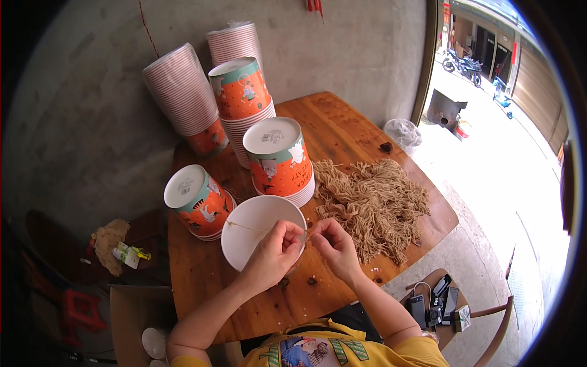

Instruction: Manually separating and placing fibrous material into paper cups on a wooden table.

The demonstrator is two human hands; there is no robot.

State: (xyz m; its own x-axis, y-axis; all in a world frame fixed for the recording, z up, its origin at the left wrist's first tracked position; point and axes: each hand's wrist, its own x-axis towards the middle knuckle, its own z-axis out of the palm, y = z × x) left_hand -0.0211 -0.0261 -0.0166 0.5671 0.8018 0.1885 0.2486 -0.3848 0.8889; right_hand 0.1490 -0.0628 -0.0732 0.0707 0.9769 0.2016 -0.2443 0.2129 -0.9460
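Note:
A white paper bucket (233, 244) tilts on the wooden table (220, 300) in front of me, its open mouth facing up toward me. Over its right rim, my left hand (275, 254) is closed in a pinch on a thin tan string (243, 227). The string's loose end trails leftward across the bucket's mouth. Close by on the right, my right hand (335, 246) pinches the same string, fingertips almost meeting the left ones. Fingers hide the exact grip. Beyond my right hand lies a big heap of tan strings (373, 205).
Upside-down orange-and-green paper buckets (278, 165) stand in stacks behind the bucket, with a shorter stack (199, 202) at left. Wrapped stacks of white buckets (180, 88) lean by the wall. A cardboard box (137, 306) sits lower left. Phones and small items lie on a stool (449, 306).

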